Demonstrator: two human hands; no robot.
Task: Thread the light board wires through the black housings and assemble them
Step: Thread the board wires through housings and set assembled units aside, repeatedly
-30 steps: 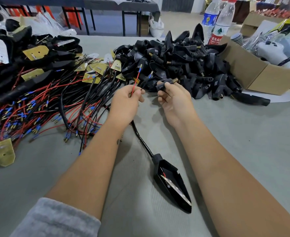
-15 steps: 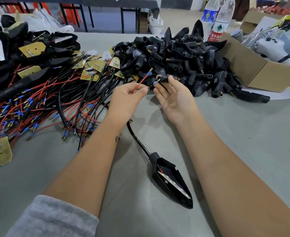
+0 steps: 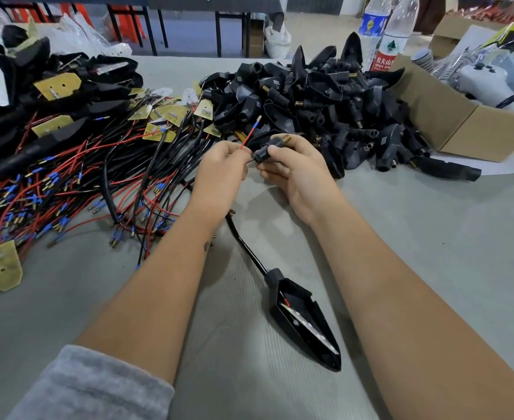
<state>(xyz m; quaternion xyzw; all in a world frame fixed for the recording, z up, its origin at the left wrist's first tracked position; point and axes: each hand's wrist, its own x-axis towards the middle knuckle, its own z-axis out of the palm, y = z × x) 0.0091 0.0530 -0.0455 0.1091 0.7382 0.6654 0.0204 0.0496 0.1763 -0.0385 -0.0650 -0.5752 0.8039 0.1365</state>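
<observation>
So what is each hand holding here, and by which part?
The left hand pinches the red wire partway along, below its blue-sleeved tip. The right hand grips a small black stem piece around its barrel, brass threaded end pointing away.

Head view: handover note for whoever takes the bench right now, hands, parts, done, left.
Left hand: pinches the red wire, tip up, free.
Right hand: grips a black stem piece, brass thread away from the person.
Black cable runs from the hands down to the open housing on the table, light board inside.
Done: board seated in housing.
Left: red wire not yet through the stem; a dark wire seems to be at its mouth. Thread, then assemble.
</observation>
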